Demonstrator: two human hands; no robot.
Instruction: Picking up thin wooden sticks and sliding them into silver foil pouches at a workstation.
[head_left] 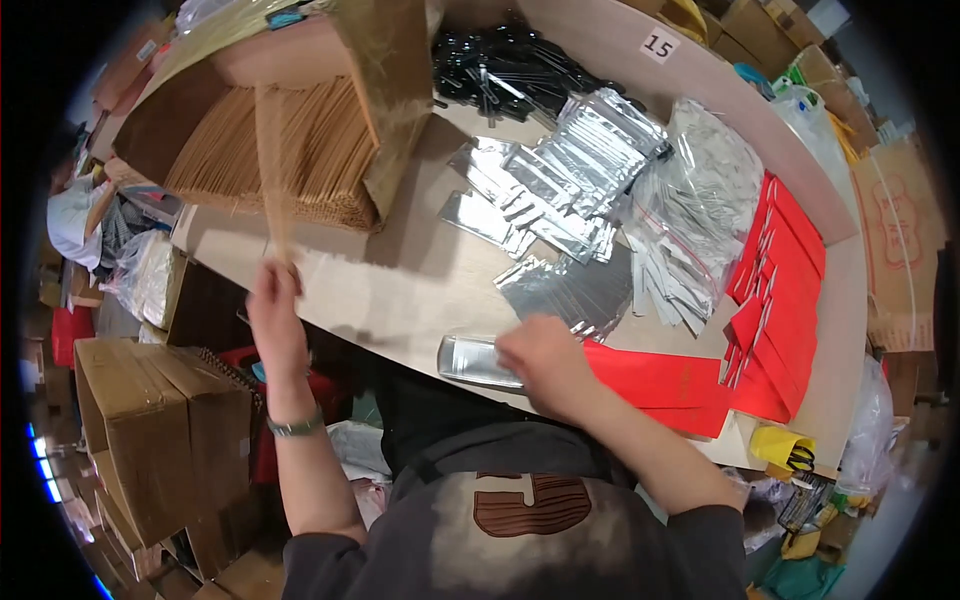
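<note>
In my left hand (275, 308), the fingers pinch the lower end of a long, thin tan strip (274, 190), blurred by motion. It stands up in front of a cardboard box (402, 120) packed with brown card pieces (270, 140) on edge. At the table's near edge, my right hand (545, 362) has curled fingers over the right end of a clear and silver packet (468, 358). What those fingers grip, if anything, is hidden. A red paper sleeve (665, 388) lies flat under and beside my right wrist.
Silver foil packets (575, 170) are heaped mid-table, with black-handled utensils (510, 75) behind. A bag of white packets (705, 170) and stacked red sleeves (785, 300) fill the right side. A raised board (720, 75) borders the back. Cartons (150, 430) stand at lower left.
</note>
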